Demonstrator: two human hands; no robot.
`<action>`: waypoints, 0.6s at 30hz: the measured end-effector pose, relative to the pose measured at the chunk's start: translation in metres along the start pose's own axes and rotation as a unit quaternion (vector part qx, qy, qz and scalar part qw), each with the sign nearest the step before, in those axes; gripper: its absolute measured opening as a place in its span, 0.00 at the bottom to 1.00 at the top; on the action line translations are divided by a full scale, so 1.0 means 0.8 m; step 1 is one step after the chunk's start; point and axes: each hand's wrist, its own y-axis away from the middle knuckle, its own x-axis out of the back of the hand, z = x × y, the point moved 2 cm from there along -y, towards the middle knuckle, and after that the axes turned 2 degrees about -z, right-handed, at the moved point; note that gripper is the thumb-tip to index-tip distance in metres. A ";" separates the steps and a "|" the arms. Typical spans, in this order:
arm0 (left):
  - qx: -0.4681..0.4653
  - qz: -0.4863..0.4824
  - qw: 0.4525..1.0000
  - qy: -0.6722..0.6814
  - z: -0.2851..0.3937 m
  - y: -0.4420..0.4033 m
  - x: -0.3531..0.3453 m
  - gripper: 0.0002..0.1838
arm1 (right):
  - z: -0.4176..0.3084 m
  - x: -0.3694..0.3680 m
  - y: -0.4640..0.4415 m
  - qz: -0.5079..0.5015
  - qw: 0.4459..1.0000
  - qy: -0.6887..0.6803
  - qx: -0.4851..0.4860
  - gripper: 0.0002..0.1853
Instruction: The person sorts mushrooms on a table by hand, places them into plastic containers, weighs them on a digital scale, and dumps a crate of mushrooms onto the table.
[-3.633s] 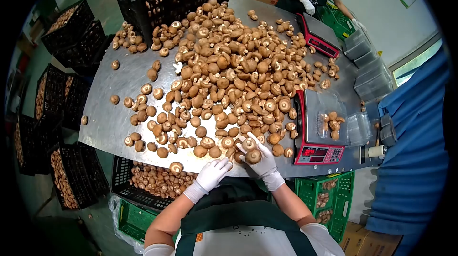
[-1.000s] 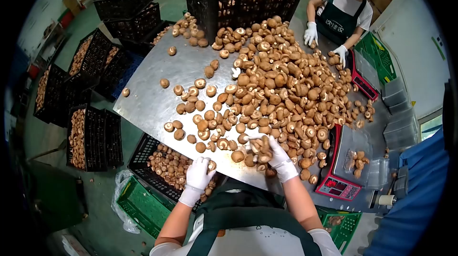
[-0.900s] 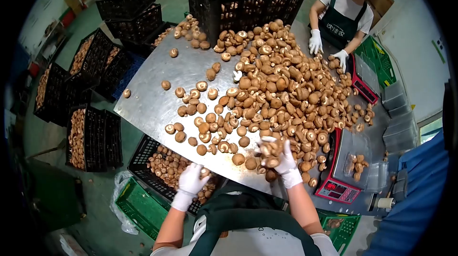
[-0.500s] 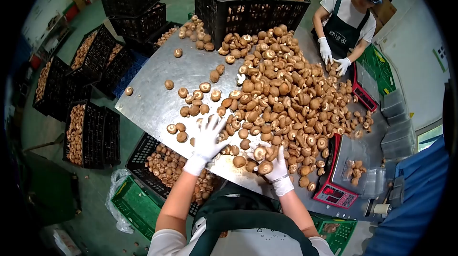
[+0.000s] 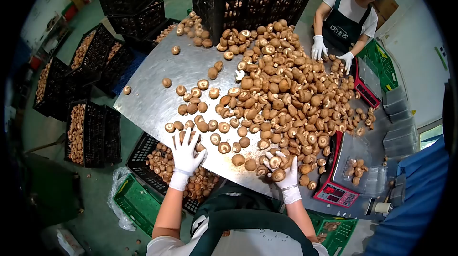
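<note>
Gloved in white, my left hand (image 5: 187, 155) lies with its fingers spread at the table's near edge, over several mushrooms there. My right hand (image 5: 288, 175) is curled around several mushrooms (image 5: 278, 175), with stems and caps showing between thumb and fingers. A large heap of brown mushrooms (image 5: 286, 84) covers the middle of the metal table (image 5: 148, 84), and loose ones lie to its left. Below my left hand, under the table edge, a black crate (image 5: 138, 156) holds more mushrooms.
A red scale (image 5: 336, 191) bearing a clear box of mushrooms (image 5: 355, 170) stands at right. Across the table, a co-worker (image 5: 343, 22) has both gloved hands at the heap near another scale (image 5: 366, 84). A full black crate (image 5: 248, 12) stands at the back; stacked crates (image 5: 129, 3) stand left.
My left hand went from beside the crate up onto the table, then left along its edge, fingers spreading. Several mushrooms there shifted left. My right hand moved slightly right, still holding mushrooms.
</note>
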 end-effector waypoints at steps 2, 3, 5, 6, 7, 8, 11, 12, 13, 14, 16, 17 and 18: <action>0.016 0.000 1.000 0.015 -0.007 0.022 0.009 0.33 | 0.001 0.005 0.000 -0.043 0.998 -0.050 -0.003 0.41; 0.028 -0.009 0.999 0.019 -0.016 0.035 0.008 0.33 | 0.002 0.004 -0.001 -0.044 0.998 -0.052 -0.004 0.41; 0.031 0.003 0.999 0.040 -0.023 0.056 0.014 0.32 | 0.002 -0.001 -0.002 -0.015 1.000 -0.005 0.008 0.41; 0.027 0.007 0.999 0.038 -0.029 0.065 0.014 0.32 | 0.002 -0.003 -0.003 -0.023 1.000 -0.007 0.006 0.41; 0.024 0.010 0.999 0.037 -0.034 0.075 0.013 0.31 | 0.002 -0.004 -0.003 -0.023 1.000 -0.009 0.006 0.41; 0.020 0.007 0.999 0.024 -0.038 0.085 0.012 0.31 | 0.001 -0.005 -0.003 -0.035 0.999 -0.016 0.004 0.41; 0.027 0.046 0.998 0.036 -0.051 0.102 0.004 0.22 | 0.000 -0.012 -0.002 -0.020 1.000 -0.010 0.014 0.41; 0.038 0.083 0.994 0.054 -0.052 0.101 0.003 0.20 | -0.002 -0.012 -0.002 -0.031 0.999 -0.009 0.014 0.40; 0.051 0.120 0.989 0.073 -0.054 0.097 0.002 0.17 | -0.003 -0.012 -0.002 -0.043 0.999 -0.006 0.014 0.40; 0.059 0.157 0.982 0.089 -0.055 0.090 -0.001 0.15 | -0.003 -0.012 -0.003 -0.045 0.999 -0.004 0.011 0.40; 0.068 0.168 0.980 0.087 -0.046 0.060 0.003 0.17 | 0.000 -0.015 -0.005 -0.018 0.999 0.034 0.010 0.39; 0.068 0.161 0.981 0.083 -0.038 0.039 0.008 0.19 | 0.003 -0.016 -0.007 -0.021 0.999 0.035 0.009 0.39; 0.048 0.169 0.982 0.067 -0.027 0.016 0.012 0.21 | 0.008 -0.017 -0.009 -0.032 0.999 0.013 -0.001 0.38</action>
